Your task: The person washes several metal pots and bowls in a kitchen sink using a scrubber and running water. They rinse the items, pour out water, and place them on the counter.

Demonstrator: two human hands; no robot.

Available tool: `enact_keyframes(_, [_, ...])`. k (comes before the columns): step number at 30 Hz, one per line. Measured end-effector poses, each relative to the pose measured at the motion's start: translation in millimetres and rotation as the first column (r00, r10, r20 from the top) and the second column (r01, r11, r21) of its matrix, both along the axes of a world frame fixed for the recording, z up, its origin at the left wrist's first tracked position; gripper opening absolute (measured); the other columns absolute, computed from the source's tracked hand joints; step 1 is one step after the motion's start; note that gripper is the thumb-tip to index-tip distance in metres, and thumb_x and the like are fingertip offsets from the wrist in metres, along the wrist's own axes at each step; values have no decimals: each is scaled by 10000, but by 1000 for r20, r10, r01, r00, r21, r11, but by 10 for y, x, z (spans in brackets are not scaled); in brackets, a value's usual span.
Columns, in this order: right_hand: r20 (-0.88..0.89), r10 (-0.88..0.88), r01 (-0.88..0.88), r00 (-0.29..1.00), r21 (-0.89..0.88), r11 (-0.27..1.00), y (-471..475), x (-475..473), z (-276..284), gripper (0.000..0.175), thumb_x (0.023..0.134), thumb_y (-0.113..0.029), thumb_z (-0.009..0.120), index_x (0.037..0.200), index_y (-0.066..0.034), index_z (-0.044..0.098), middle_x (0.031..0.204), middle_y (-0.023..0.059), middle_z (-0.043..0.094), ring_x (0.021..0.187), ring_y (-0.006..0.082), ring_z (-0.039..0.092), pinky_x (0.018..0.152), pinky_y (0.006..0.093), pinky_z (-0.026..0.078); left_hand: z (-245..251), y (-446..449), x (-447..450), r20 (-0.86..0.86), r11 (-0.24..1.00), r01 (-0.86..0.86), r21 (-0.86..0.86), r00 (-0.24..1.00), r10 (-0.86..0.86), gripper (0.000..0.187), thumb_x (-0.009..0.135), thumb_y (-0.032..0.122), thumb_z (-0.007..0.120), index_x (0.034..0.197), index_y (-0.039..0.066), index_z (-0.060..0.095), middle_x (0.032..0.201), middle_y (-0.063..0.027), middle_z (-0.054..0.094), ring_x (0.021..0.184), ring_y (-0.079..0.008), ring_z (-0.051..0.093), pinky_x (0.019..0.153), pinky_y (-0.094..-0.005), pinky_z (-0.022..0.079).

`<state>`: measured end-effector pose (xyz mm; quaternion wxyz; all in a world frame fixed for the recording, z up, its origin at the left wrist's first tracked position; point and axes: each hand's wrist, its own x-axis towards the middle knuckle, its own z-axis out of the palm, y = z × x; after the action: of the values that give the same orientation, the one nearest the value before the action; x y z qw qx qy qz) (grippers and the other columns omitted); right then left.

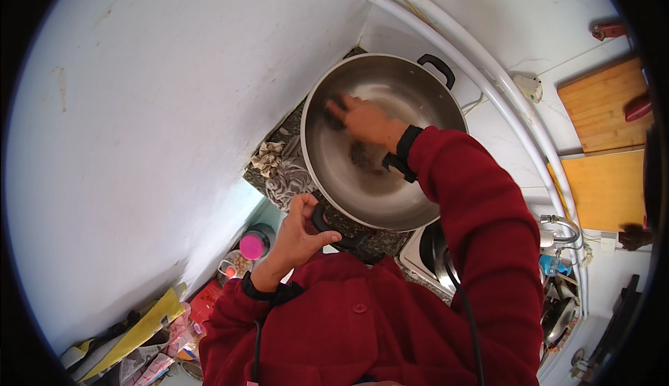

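Observation:
A large metal pan with two black handles sits on a dark speckled countertop. Inside it, my right hand reaches towards the left wall, its fingers bent over a dark, blurred thing, perhaps a scouring pad. Brownish residue marks the pan's bottom. My left hand is at the near black handle, with the thumb on one side and the fingers curled on the other. Crumpled grey cloths lie left of the pan.
A wall rises at the left. White pipes run behind the pan, near hanging cutting boards. A pink-lidded jar stands at lower left. A metal faucet and a white-edged appliance are at right.

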<state>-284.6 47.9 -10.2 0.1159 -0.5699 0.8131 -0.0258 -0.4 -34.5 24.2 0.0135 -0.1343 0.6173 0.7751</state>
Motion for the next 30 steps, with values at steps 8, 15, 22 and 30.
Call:
enact_keyframes(8, [521,481,-532,705,-60,845,284,342,73,544,800,-5,595,1286,-243,552,1459,165,318,1232,366,433,987,419,424,5,37,-16,-30,998,-5,60,1000,7,610,715,17,784,1111,47,321,967,-79,603,850,-109,570,726,-256,493])
enact_keyframes(15, [15,672,-672,740,-26,740,173,342,334,340,798,-188,589,1107,-301,673,1378,61,412,1114,290,483,877,402,474,39,36,-11,-9,1000,0,9,1000,0,611,724,12,776,1127,49,318,954,-71,581,854,-109,555,728,-251,485])
enact_keyframes(22, [-682,174,-304,710,-75,950,227,-633,222,417,796,-222,566,1209,-173,597,1172,80,502,1014,253,464,737,384,402,62,31,-6,36,1000,21,15,999,-22,615,732,14,770,1146,72,320,892,-44,543,792,-98,543,686,-234,468])
enact_keyframes(30, [-81,215,-83,973,747,660,1380,-416,345,201,731,-162,665,910,-88,718,960,140,688,921,299,653,771,407,500,4,13,27,-5,999,28,42,1000,-27,596,759,77,778,1130,54,312,957,-73,588,846,-97,532,733,-241,462])
